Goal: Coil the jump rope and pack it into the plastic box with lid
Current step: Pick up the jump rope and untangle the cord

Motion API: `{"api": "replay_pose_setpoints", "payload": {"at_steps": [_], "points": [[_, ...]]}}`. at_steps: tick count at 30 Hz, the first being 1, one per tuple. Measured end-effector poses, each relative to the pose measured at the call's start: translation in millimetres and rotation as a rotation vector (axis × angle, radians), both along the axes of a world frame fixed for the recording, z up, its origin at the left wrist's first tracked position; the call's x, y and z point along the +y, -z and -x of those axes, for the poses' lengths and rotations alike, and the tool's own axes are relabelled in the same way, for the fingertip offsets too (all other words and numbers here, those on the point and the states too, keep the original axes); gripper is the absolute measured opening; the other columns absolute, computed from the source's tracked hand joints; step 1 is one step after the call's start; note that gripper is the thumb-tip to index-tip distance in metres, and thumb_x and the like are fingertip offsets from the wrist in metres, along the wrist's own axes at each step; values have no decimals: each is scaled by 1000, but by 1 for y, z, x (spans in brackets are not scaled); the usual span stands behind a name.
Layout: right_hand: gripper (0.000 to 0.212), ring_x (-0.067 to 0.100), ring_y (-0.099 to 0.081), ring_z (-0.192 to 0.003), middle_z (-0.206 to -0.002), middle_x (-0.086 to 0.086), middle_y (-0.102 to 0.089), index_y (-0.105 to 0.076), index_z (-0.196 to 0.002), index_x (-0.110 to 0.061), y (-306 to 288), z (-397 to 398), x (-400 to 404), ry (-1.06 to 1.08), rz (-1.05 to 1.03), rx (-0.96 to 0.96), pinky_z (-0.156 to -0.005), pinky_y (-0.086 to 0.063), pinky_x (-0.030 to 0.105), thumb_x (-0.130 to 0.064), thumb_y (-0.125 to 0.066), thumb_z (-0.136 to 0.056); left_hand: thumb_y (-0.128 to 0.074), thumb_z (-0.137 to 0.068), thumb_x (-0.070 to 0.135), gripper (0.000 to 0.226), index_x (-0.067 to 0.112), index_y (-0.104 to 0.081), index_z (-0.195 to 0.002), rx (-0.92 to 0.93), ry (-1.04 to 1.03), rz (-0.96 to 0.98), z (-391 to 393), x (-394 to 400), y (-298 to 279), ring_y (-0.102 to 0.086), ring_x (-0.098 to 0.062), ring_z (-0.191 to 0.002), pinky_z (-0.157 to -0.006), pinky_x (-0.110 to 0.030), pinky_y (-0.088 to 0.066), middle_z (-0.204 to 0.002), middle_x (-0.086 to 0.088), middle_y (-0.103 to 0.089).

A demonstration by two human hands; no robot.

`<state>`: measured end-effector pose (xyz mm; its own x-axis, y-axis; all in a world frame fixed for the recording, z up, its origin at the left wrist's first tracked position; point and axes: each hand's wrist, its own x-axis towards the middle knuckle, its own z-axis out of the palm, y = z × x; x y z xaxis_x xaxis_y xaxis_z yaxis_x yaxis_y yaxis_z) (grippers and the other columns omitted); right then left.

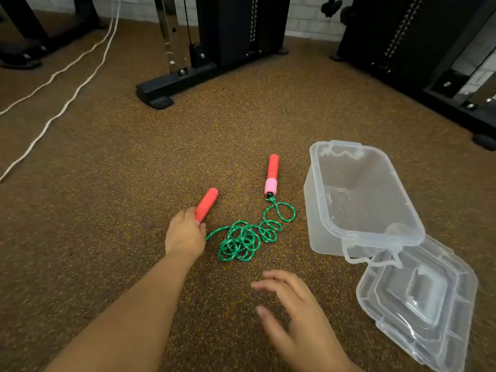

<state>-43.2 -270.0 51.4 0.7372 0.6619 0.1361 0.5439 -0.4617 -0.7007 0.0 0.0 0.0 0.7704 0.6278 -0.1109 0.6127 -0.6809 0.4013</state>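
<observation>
A jump rope lies on the speckled brown floor. Its green cord (243,238) is bunched in a loose tangle between two red handles. My left hand (185,234) is closed around the lower end of the near handle (206,204). The far handle (272,174), red with a pink band, lies free to the right. My right hand (292,312) hovers open below the tangle, fingers spread, holding nothing. The clear plastic box (314,226) stands open at the right. Its clear lid (418,299) lies flat in front of it.
Black gym machine frames stand along the back (174,84) and at the right (434,84). Two white cables (67,84) run across the floor at the left. Brown rubber flooring surrounds the rope.
</observation>
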Motion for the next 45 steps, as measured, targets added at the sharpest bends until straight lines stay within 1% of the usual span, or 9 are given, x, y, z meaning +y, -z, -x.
{"api": "replay_pose_setpoints", "payload": {"at_steps": [11,21,27,30,33,35,38,41,45], "points": [[36,-5,-41,-124,-127,-29,-42,-48,-119,-48,0,-8,-11,21,42,17,-102,-32,15,-38,-53,-84,-54,-86,2,49,5,-45,-135,-106,-91,-13,-2,0,10,-47,-38,-113,-97,-46,-38,-123,-21,-52],[52,12,-33,-135,-141,0,-42,-41,-138,-20,-29,-27,13,-15,84,-77,-115,-20,25,-19,-54,-87,-55,-84,0,47,13,-51,-129,-186,584,-93,19,-19,-54,-49,-31,-115,-101,-44,-39,-124,-10,-54],[64,25,-33,-137,-144,9,-40,-33,-142,-11,-32,-31,11,14,201,-172,-117,-22,38,-23,-60,-85,-58,-78,-2,49,15,-53,-124,-220,988,-323,55,-47,-77,-55,-25,-110,-99,-33,-40,-120,-6,-59],[63,26,-45,-125,-134,9,-50,-36,-140,-14,-31,-30,4,-54,328,-91,-108,-33,37,-35,-60,-85,-66,-73,1,56,17,-48,-124,-278,1114,-395,67,-53,-82,-57,-25,-108,-100,-29,-34,-119,-7,-60],[44,27,-59,-101,-113,6,-62,-47,-124,-20,-34,-27,-3,-104,403,94,-80,-45,36,-43,-57,-87,-58,-82,12,52,17,-43,-131,-316,1097,-382,76,-56,-90,-51,-24,-122,-111,-30,-25,-129,-8,-56],[33,27,-60,-88,-98,6,-64,-51,-111,-20,-37,-26,-9,-53,369,182,-71,-44,35,-43,-56,-88,-57,-86,24,56,18,-39,-138,-338,902,-177,82,-63,-98,-39,-16,-133,-115,-28,-19,-140,-4,-47],[27,22,-56,-74,-80,-1,-59,-53,-106,-20,-42,-26,-14,29,252,299,-65,-41,32,-41,-55,-89,-49,-87,52,53,19,-51,-129,-363,427,192,84,-78,-114,-47,-10,-119,-105,-27,-34,-128,-1,-54],[25,15,-51,-66,-72,-6,-55,-55,-104,-23,-47,-23,-12,58,126,361,-63,-40,32,-43,-54,-90,-16,-89,68,79,9,-63,-111,-74,-61,882,73,-78,-118,-59,-29,-106,-97,-37,-43,-109,-13,-65],[48,15,-53,-61,-71,-5,-58,-58,-99,-25,-52,-11,-9,34,-43,423,-66,-49,40,-65,-46,-76,-2,-79,80,106,-3,-58,-113,104,-210,1516,64,-72,-110,-57,-36,-107,-94,-42,-43,-112,-26,-62]]}}
